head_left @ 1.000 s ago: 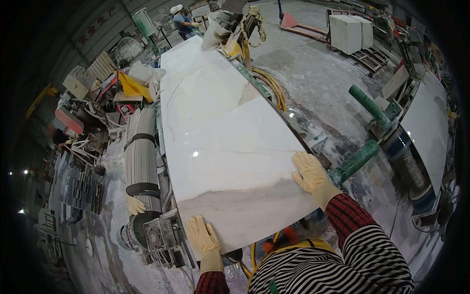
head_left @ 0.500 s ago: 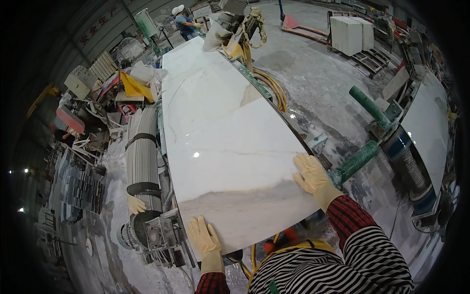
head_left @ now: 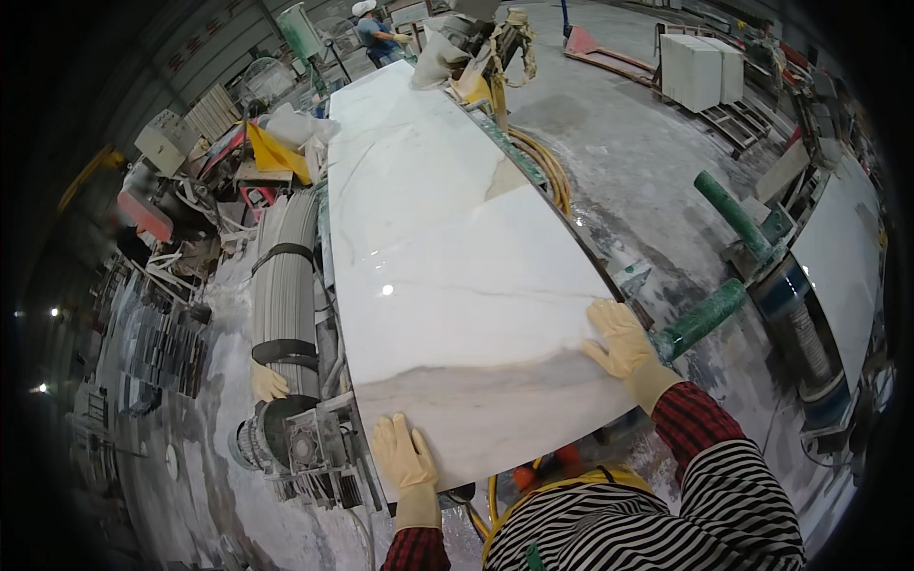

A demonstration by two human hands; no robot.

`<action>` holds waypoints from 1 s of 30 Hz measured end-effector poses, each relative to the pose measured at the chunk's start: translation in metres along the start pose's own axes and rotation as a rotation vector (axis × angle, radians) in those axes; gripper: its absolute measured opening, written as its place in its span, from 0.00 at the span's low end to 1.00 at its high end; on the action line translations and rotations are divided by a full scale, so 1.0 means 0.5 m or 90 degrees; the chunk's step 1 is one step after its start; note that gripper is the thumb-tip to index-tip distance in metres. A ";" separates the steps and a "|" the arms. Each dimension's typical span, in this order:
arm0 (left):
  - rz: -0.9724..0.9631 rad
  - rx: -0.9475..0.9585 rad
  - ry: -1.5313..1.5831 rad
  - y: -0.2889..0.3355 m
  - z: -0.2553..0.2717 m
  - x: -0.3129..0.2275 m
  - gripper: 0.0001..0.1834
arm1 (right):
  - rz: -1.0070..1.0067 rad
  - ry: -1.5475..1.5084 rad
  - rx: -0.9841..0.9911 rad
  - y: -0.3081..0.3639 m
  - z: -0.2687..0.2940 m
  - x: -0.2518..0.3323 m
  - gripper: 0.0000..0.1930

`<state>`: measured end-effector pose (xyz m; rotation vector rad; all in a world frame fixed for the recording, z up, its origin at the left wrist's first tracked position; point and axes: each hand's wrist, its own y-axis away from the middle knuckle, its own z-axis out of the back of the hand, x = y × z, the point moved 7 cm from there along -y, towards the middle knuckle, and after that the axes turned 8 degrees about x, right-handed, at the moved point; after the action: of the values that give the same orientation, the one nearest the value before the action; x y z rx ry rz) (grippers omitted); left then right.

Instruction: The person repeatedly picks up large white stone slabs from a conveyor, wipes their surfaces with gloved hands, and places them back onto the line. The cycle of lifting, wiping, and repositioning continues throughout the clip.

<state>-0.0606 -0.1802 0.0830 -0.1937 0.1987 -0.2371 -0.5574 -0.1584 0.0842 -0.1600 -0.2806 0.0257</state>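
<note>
A long polished white marble slab (head_left: 447, 238) with grey-brown veining stretches away from me, its near end just in front of my body. My left hand (head_left: 406, 457), in a cream rubber glove, lies flat on its near left corner with fingers stretched forward. Along the right edge rests my right hand (head_left: 624, 347), gloved alike, palm down and fingers spread. Neither hand grips anything; both touch the slab's top. The slab's underside is hidden.
Left of the slab stands a ribbed grey roll (head_left: 286, 276) strapped with black bands, with a motor (head_left: 305, 443) and a loose glove (head_left: 269, 383) beside it. Green rollers (head_left: 703, 319) jut out at right. A person (head_left: 378, 38) stands near the far end. White blocks (head_left: 693, 71) sit farther back.
The whole view has shifted slightly, so the scene sits a little farther right in the picture. Both hands stay flat at about the same places on the slab.
</note>
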 end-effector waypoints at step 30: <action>0.040 0.004 -0.021 0.027 -0.002 -0.005 0.30 | -0.032 0.034 0.041 0.026 -0.011 0.000 0.34</action>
<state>-0.0604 -0.1670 0.0796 -0.1854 0.1704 -0.1715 -0.5558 -0.1464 0.0772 -0.0899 -0.2303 -0.0190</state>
